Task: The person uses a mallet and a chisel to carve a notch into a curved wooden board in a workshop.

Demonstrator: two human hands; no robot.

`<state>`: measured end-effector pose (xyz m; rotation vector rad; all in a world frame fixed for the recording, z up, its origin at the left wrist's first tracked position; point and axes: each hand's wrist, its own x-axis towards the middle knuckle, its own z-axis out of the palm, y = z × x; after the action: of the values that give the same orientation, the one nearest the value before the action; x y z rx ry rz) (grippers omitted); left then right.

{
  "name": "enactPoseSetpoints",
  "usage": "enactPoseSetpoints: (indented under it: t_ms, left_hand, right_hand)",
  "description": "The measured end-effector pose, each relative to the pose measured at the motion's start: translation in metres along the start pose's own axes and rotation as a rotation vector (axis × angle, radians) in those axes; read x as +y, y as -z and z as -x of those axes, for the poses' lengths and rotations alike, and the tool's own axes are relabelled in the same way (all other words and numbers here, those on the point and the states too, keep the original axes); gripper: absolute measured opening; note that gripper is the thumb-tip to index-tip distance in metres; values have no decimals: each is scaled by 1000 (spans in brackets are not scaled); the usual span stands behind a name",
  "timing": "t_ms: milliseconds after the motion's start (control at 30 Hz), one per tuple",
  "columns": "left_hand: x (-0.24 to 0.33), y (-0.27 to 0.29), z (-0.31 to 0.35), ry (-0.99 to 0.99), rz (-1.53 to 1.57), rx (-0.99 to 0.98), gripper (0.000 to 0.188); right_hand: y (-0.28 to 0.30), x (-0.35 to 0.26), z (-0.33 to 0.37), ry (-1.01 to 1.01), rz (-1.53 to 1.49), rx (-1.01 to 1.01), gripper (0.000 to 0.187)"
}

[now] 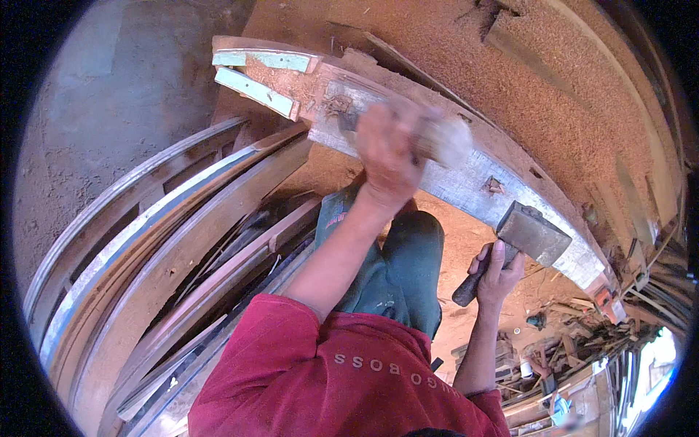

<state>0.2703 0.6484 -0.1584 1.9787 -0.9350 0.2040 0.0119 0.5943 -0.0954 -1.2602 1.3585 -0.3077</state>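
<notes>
My left hand (392,153), smeared by motion, is wrapped round a chisel (450,142). Its thick pale handle end points right, and a dark blade seems to reach left toward a patch of wood chips. Under it lies a long curved wooden beam (470,178) with a pale, worn upper face. Farther right, my right hand (496,273) grips the dark handle of a mallet (535,233). The mallet's blocky head is over the beam's near edge. A square hole (495,186) with chips in it shows between the two hands.
Pale green strips (256,91) sit at the beam's left end. Several curved boards (156,280) are stacked at left. Sawdust (553,95) covers the ground beyond the beam, and wood scraps (564,349) are heaped at lower right. My knees (411,244) are close to the beam.
</notes>
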Motion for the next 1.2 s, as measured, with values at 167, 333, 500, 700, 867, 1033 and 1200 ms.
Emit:
enactPoseSetpoints:
  t_ms: [167,333,500,700,867,1033,1200]
  left_hand:
    - [-2,36,-33,472,60,468,37]
    - [-45,99,-45,300,-387,-3,43]
    - [-83,79,-9,384,-373,-383,45]
    - [-91,82,-7,336,-434,-505,40]
    - [-100,86,-17,232,-384,-559,32]
    - [-168,159,-47,546,-373,-23,24]
    - [-186,187,-11,615,-436,-196,29]
  right_hand:
    - [5,20,-1,-78,-8,6,24]
    - [5,31,-3,-88,38,-98,24]
    - [-16,30,-4,-120,17,-248,21]
    - [-44,23,11,-164,85,-282,19]
    - [-67,13,13,-262,112,-350,26]
    - [-99,-9,2,402,397,-260,42]
    - [-128,-29,-2,-288,-483,-574,31]
